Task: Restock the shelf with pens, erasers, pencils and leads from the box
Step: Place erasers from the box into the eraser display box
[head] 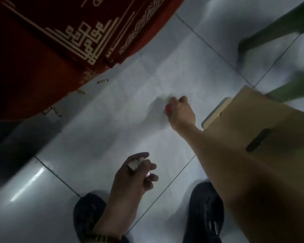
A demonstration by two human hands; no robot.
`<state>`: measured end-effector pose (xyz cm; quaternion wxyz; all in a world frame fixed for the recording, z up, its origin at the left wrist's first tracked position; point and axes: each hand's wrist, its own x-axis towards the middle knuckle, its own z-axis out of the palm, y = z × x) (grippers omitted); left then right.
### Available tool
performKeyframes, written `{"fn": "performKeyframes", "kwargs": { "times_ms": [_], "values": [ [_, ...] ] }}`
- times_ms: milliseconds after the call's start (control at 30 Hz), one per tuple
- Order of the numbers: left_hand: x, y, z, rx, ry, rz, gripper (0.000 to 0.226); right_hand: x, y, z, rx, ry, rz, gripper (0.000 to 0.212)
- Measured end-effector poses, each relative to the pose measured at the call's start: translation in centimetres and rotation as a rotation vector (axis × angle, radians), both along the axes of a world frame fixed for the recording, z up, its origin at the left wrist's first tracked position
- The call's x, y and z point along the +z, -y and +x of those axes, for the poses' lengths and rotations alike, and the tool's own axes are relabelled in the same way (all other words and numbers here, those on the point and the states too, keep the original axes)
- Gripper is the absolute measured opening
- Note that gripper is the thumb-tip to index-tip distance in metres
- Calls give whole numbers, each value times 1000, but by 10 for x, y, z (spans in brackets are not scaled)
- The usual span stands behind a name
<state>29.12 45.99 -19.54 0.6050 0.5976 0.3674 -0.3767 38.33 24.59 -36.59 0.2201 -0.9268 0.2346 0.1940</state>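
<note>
- Pale grey tiled floor point(112, 130) fills most of my feed. The light is pretty dim, and dark grout lines cross the floor at an angle.
- Top left is a dark red carpet with a cream geometric pattern point(51, 41). Its edge runs diagonally across the tiles.
- Just beside that edge lie a few small cream stick-shaped bits point(103, 81). They're too blurry for me to say what they are.
- On the right sits a brown cardboard box point(253, 120) with a dark slot handle point(258, 139) in its side. A pale flap edge pokes out toward the middle, and my right forearm covers the box's lower part.
- The right hand point(181, 111) is stretched down low over the tiles, just left of the box. Its fingers are curled and pinching a small red object point(168, 108). I honestly can't tell if it's an eraser or a cap, or whether it touches the floor.
- The left hand point(130, 178) is lower in view, with thumb and fingers wrapped round a small off-white block point(133, 165) that looks like an eraser. There's a sparkly ring point(148, 173) on one finger and a gold-toned bracelet point(102, 237) at the wrist.
- Two black shoes point(207, 207) stand at the bottom, one under each arm.
- Green chair legs point(277, 30) show top right, behind the box.
</note>
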Motion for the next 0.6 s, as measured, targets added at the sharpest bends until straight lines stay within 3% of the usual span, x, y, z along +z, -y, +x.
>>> {"fn": "performKeyframes", "kwargs": {
  "times_ms": [133, 233, 300, 433, 600],
  "values": [
    [13, -8, 5, 41, -51, -14, 14, 13, -3, -13, -71, 41, 137, 16],
    [52, -14, 17, 144, -106, -50, 17, 82, -15, -19, -143, 70, 311, 17],
    [92, -17, 28, 203, -116, -65, 16, 153, -26, -17, -205, 116, 525, 25],
    [202, -24, 55, 207, -62, -109, 7, 332, -40, 0, -397, 245, 918, 17],
    [397, -39, 83, 116, 174, -210, 12, 570, -71, 27, -358, 304, 1165, 15]
  ]
}}
